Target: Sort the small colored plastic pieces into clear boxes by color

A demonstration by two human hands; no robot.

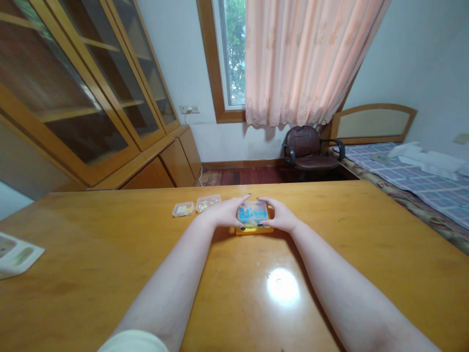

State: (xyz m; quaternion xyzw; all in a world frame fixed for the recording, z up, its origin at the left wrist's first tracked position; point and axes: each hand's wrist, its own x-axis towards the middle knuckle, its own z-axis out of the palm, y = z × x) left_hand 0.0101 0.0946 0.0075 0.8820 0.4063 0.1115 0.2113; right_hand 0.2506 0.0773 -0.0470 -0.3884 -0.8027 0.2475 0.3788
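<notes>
Nearest us, both our forearms stretch over the wooden table (146,274), either side of a bright glare patch (283,288); we do best to look past that shine to our fingers.

Farther in, the yellow thing (254,232) shows its near edge under the clear box (253,213), which is between our hands, beyond the middle of the table, with blue pieces in it. Whether the box rests on the yellow thing or is just above it, we cannot tell.

Our left hand (227,212) and right hand (280,214) are curved like two brackets, thumbs at the near side and fingers at the far side, parted about as wide as the box is deep, and both have hold of it. We should press evenly from both ends and keep it level, since a tilt could slide the pieces to one side.

Just beyond our left wrist are a small clear container (182,209) and a container of pale bits (208,203); our left elbow should stay clear of them.
</notes>
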